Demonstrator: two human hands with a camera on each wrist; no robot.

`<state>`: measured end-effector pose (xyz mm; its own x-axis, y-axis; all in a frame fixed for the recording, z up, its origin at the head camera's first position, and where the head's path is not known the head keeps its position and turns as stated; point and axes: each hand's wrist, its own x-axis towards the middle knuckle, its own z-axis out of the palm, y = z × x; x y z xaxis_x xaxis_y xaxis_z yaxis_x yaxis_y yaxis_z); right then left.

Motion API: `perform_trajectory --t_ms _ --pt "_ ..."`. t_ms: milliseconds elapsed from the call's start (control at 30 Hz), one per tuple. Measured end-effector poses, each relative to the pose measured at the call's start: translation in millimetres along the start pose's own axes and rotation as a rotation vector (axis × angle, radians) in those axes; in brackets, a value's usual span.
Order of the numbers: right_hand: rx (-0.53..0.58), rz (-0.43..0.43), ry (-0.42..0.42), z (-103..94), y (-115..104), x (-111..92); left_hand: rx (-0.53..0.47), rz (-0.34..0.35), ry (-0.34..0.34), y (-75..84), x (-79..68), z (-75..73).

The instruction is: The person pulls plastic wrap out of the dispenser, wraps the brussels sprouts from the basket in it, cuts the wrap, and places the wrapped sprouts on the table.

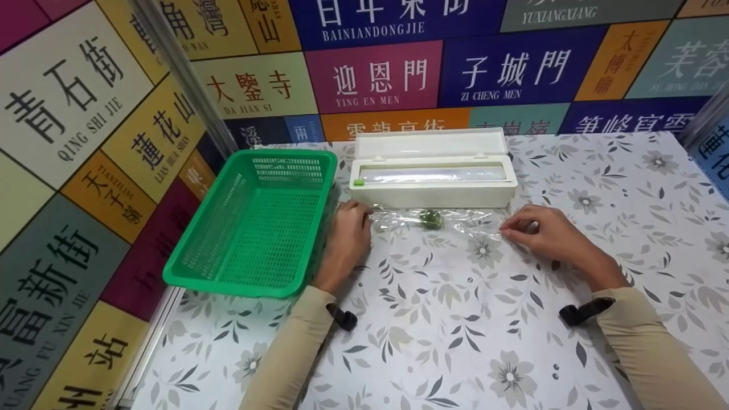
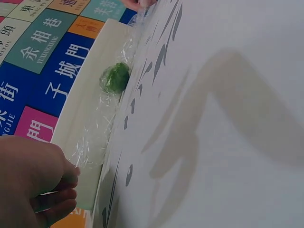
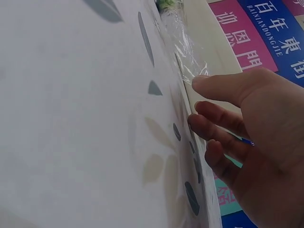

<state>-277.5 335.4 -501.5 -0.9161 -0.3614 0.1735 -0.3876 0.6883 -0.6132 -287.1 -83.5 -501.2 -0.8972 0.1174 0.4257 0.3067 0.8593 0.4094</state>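
A small green vegetable (image 1: 431,220), its exact kind unclear, lies wrapped in clear plastic wrap (image 1: 393,217) on the table in the head view. The film stretches out on both sides of it as a gathered strip. At the strip's left end my left hand (image 1: 350,233) pinches the film between thumb and fingers. My right hand (image 1: 541,230) holds the opposite end with thumb and fingertips. In the left wrist view the green bundle (image 2: 115,79) sits midway along the film. The right wrist view shows the film meeting the thumb tip of my right hand (image 3: 247,123).
Just behind the film stands a white wrap dispenser (image 1: 433,196), lid raised, with a roll inside and a green slider (image 1: 358,183). A green perforated basket (image 1: 245,239) stands to the left, close to my left forearm. Sign-covered panels (image 1: 376,77) border the back and left.
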Motion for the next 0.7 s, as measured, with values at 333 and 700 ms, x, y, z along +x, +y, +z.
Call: perform_trajectory --t_ms 333,700 --pt "-0.05 0.051 -0.033 0.2 -2.4 3.3 -0.039 -0.071 -0.04 3.1 7.3 5.1" --pt "0.081 0.146 -0.013 -13.3 1.3 -2.5 -0.008 -0.084 0.06 6.6 9.8 3.3"
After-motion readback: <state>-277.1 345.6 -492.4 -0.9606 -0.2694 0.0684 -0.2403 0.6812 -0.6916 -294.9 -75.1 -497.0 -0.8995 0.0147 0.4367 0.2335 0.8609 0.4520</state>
